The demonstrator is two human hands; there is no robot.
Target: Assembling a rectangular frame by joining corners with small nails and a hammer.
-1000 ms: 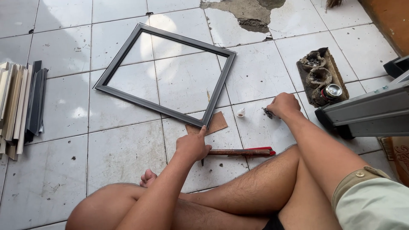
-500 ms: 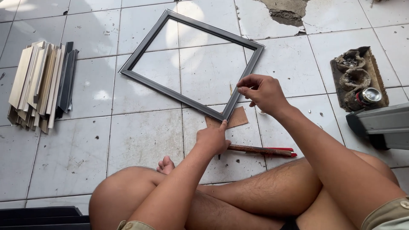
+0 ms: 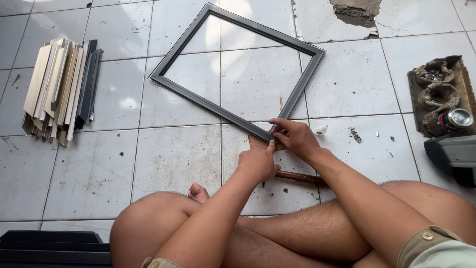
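A dark grey rectangular frame [image 3: 198, 99] lies flat on the white tiled floor, one corner pointing toward me. Both hands meet at that near corner. My right hand [image 3: 296, 137] pinches something small against the corner; what it is cannot be made out. My left hand [image 3: 258, 161] presses its thumb on the same corner, over a brown piece of cardboard [image 3: 255, 144] that lies under the frame. A hammer with a rusty handle [image 3: 297, 177] lies on the floor just behind my hands, mostly hidden by my forearms. My bare crossed legs fill the bottom of the view.
A stack of light and dark moulding strips [image 3: 59, 89] lies at the left. A wooden tray [image 3: 463, 84] with small bowls and a metal can [image 3: 458, 118] sits at the right, beside a dark machine part [image 3: 453, 154]. A patch of broken tile [image 3: 354, 11] shows at the top.
My right hand came from the floor at the right over to the frame's near corner and now meets my left hand there. The view has shifted left.
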